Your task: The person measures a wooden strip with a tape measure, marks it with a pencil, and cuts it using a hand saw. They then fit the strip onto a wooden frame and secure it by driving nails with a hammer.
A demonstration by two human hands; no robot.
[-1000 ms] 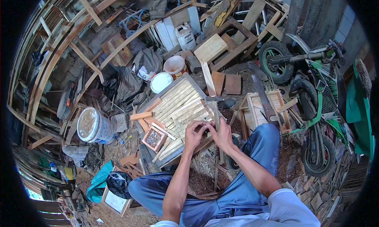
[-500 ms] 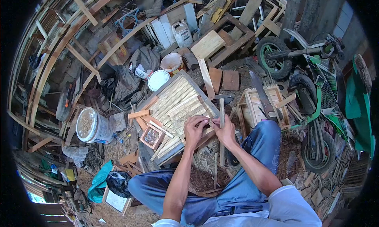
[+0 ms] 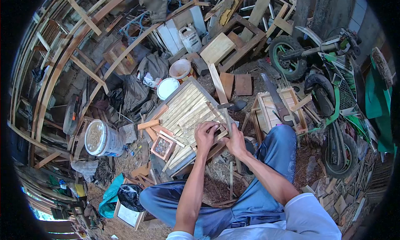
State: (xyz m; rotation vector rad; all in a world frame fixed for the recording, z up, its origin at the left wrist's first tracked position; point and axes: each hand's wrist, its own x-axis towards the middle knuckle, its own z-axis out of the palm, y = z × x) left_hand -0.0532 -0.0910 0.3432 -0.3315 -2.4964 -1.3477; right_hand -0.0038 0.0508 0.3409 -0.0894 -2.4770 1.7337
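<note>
My left hand [image 3: 205, 135] has its fingertips pinched together over the near right corner of the slatted wooden panel [image 3: 183, 104]; whatever is between them is too small to make out. Just to its right, my right hand [image 3: 236, 143] is wrapped round the wooden handle of a hammer [image 3: 228, 120], whose dark head points away from me. The panel lies tilted in front of me, with pale strips side by side inside a grey frame. On its left edge sit a small wooden box [image 3: 163, 147] of small metal pieces and a short wood block [image 3: 148, 124].
A saw [image 3: 275, 96] leans on a wooden crate [image 3: 260, 110] by my right knee. A green motorbike [image 3: 337, 94] stands at the right. On the left is a bucket of sawdust [image 3: 96, 138]; two smaller tubs [image 3: 168, 88] stand beyond the panel. Wood scraps cover the ground.
My hands have moved slightly apart. The hammer has tilted, its head shifting left, while my left hand stays near the panel's corner. The view has shifted slightly.
</note>
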